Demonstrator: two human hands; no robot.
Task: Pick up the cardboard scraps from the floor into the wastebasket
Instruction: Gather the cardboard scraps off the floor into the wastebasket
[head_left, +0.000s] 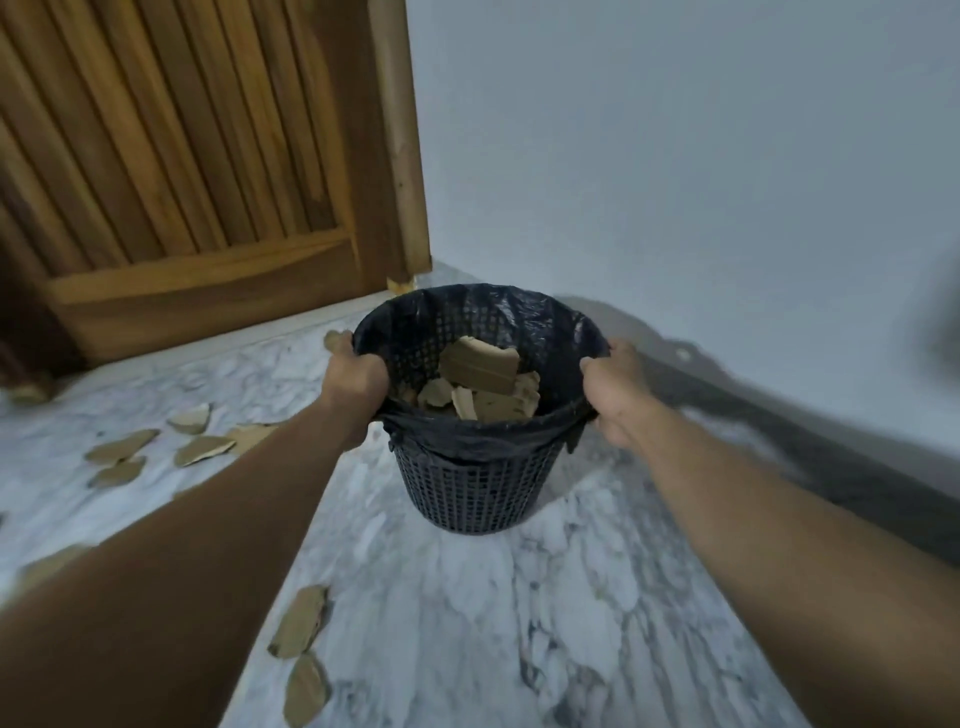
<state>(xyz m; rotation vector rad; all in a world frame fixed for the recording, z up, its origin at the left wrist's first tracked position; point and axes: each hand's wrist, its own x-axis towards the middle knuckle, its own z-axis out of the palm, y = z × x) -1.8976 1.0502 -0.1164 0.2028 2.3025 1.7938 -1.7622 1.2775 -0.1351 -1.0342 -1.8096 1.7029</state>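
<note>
Now both hands grip the rim of the black mesh plastic wastebasket (480, 483), left hand (356, 382) and right hand (615, 392) closed on opposite sides. Torn brown cardboard scraps (200, 449) lie on the marble floor (519, 597) to the left; others already sit inside. Likely repositioning it nearer them. Whether it is lifted is unclear.

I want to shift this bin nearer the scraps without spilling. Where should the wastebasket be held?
Hold the wastebasket at its rim, on opposite sides from above, as the left hand and right hand do now. The top is wide and open, the walls taper downward, and the liner folds over the rim.
</note>
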